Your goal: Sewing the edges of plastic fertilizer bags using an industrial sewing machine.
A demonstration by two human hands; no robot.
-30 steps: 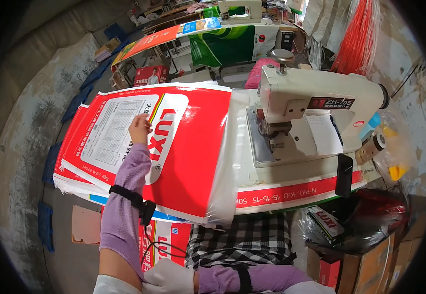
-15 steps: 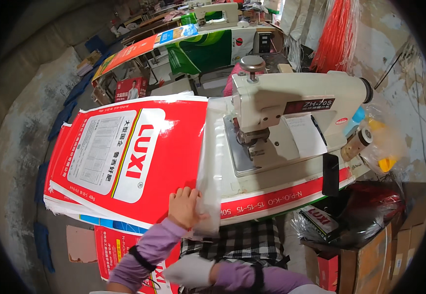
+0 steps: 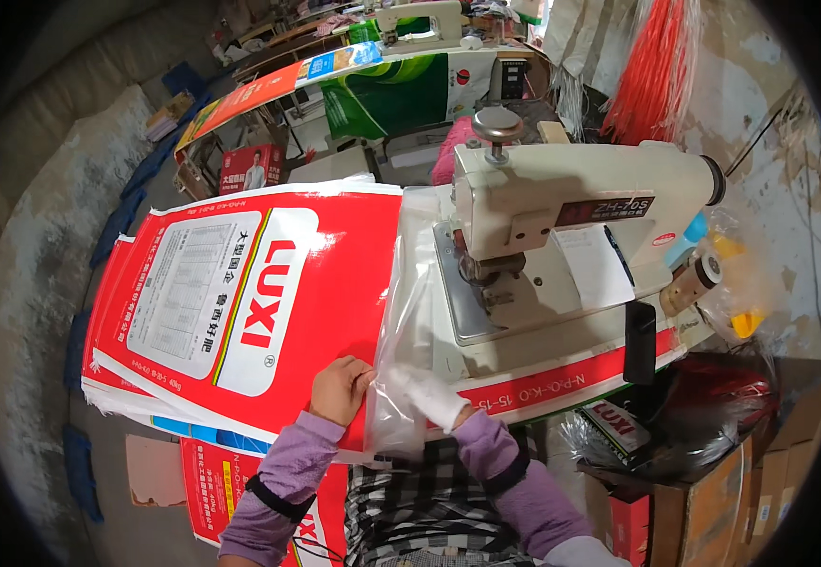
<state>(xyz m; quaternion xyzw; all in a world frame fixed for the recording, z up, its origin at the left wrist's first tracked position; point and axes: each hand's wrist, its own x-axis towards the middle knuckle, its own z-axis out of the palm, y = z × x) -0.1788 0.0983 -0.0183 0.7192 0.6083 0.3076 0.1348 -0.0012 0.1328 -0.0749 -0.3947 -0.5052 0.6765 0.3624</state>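
Beside the sewing machine (image 3: pixel 590 184): red bag (image 3: pixel 340 288), clear liner (image 3: pixel 397 427)
Left hand (image 3: pixel 340 390): you pinch the bag's edge
Right hand (image 3: pixel 435 397): at the liner; I cannot tell your fingers' state

The head camera is sitting on the person's head, above the near edge of the table (image 3: pixel 524 364), and is facing forward and downward. It is showing the left hand (image 3: pixel 340 389) and right hand (image 3: pixel 429 397) at close range by that edge, while the room past the far edge is appearing smaller. Its fisheye lens is bending straight lines toward a dark rim.
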